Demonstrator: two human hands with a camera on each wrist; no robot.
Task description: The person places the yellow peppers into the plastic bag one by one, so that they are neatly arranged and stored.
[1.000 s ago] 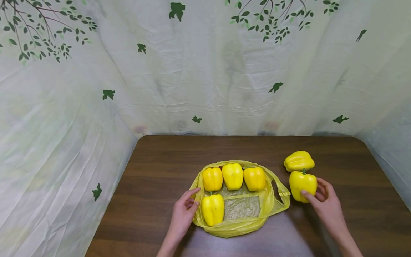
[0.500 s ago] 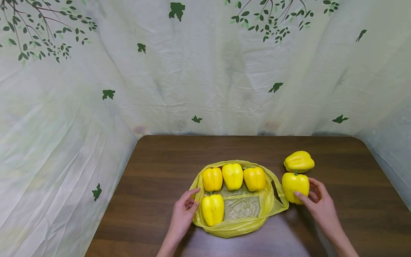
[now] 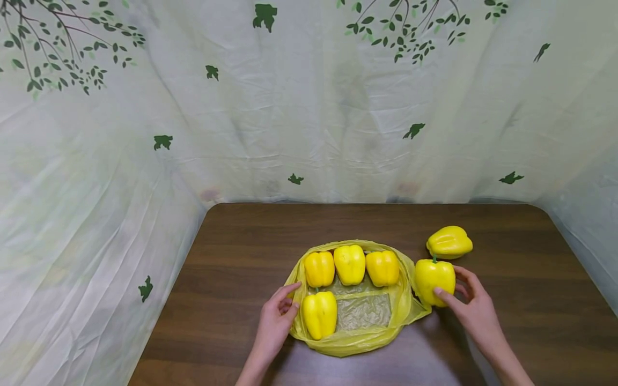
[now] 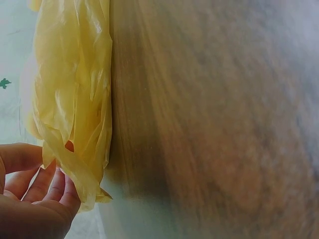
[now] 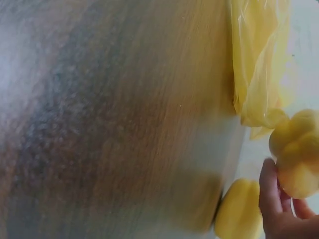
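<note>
A yellow plastic bag (image 3: 364, 338) lies with its mouth spread wide on the table. Three yellow bell peppers, among them the middle one (image 3: 350, 265), stand in a row at its far side, and one more bell pepper (image 3: 320, 315) stands at its near left. My left hand (image 3: 276, 320) holds the bag's left edge; the left wrist view has the fingers (image 4: 37, 186) around a fold of the film. My right hand (image 3: 475, 308) grips another yellow bell pepper (image 3: 435, 282), stem up, over the bag's right handle. In the right wrist view this bell pepper (image 5: 299, 149) appears raised off the table.
Another yellow bell pepper (image 3: 449, 242) lies on its side on the brown wooden table (image 3: 232, 257), behind the gripped one. A pale cloth (image 3: 318, 118) with a leaf print hangs behind and beside the table.
My right hand has moved left with the bell pepper, from beside the bag to over its right handle. The left hand and the bag's other contents stay in place.
</note>
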